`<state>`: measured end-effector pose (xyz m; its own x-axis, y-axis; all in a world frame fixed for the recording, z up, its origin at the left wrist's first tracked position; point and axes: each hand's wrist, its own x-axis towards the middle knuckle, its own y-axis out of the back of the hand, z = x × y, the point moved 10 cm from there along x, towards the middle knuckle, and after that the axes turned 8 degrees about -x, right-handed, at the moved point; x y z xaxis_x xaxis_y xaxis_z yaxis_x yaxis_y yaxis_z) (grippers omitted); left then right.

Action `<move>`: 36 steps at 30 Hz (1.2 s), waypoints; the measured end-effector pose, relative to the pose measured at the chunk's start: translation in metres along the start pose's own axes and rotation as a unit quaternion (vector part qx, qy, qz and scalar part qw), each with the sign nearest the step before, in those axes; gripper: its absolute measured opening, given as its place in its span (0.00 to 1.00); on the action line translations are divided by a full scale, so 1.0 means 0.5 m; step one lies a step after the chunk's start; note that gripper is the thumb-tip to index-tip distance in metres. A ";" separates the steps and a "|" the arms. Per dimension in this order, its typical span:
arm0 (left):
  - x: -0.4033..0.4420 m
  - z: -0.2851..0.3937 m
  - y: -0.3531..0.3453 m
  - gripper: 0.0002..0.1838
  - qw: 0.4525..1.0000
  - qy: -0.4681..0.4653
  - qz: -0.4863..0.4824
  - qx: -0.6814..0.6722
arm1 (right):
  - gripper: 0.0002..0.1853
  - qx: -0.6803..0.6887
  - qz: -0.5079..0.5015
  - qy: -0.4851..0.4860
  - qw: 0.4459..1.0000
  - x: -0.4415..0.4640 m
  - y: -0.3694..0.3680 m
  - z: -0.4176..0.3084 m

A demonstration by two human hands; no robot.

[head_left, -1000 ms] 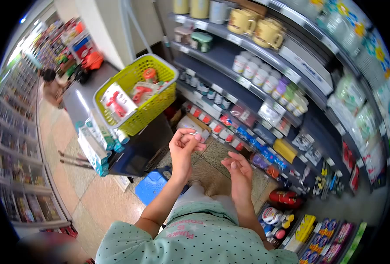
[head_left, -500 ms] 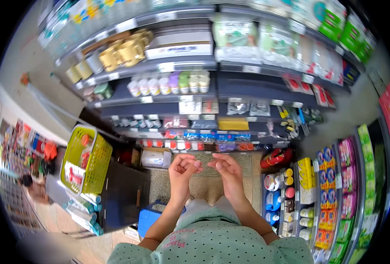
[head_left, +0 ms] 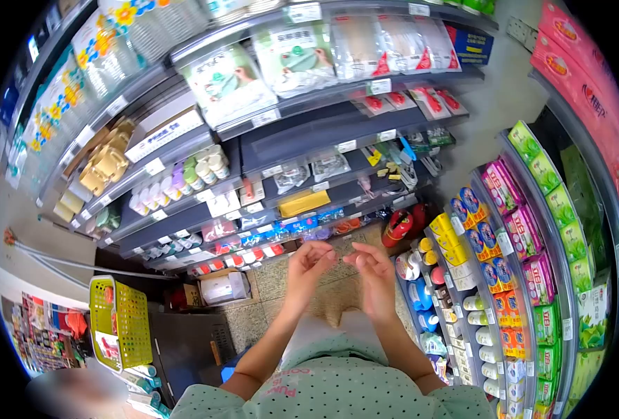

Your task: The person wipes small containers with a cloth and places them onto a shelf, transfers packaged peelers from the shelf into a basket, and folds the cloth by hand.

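My left hand is raised in front of my body, fingers curled with the thumb close to the fingertips. Whether something small sits between them is too fine to make out. Close beside it on the right is my right hand, its fingers bent inward toward the left one and a gap between the two. Neither hand touches the shelves. Beyond them, the lowest shelf carries red and white packages and blue packs. A yellow pack lies on a shelf above.
Yellow-green basket on a dark counter at lower left. Fire extinguishers stand on the floor past my right hand. Shelves of bottles and soap packs line the right side. An open carton lies on the floor.
The view has swung to the right along the shelves, so the basket now sits at lower left. My hands have come closer together, and my right hand's fingers are more bent.
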<state>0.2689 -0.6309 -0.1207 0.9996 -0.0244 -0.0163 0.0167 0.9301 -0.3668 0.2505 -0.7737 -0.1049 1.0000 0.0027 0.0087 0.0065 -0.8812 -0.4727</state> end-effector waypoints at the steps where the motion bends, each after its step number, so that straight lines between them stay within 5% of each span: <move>1: 0.017 -0.007 -0.021 0.06 1.000 -0.001 -0.012 0.028 | 0.15 0.000 0.019 0.006 1.000 0.004 0.026 -0.002; 6: 0.102 -0.033 -0.093 0.06 0.979 -0.033 -0.051 0.194 | 0.15 -0.012 0.107 0.027 0.994 0.021 0.122 -0.023; 19: 0.370 -0.068 -0.179 0.07 0.952 -0.056 -0.112 0.281 | 0.13 -0.128 0.224 0.077 0.963 0.246 0.220 -0.024; 29: 0.489 -0.063 -0.116 0.08 0.961 -0.075 -0.107 0.244 | 0.17 -0.474 0.346 0.298 0.753 0.685 0.311 -0.078; 36: 0.501 -0.093 -0.069 0.13 0.965 0.010 -0.114 0.235 | 0.22 -0.617 0.362 0.176 0.676 0.887 0.342 -0.030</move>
<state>0.5178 -0.6859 -0.1553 0.9681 -0.2505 -0.0047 0.2497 0.9633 0.0988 0.6952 -0.9302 -0.1689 0.6736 -0.5610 0.4812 -0.7113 -0.3150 0.6284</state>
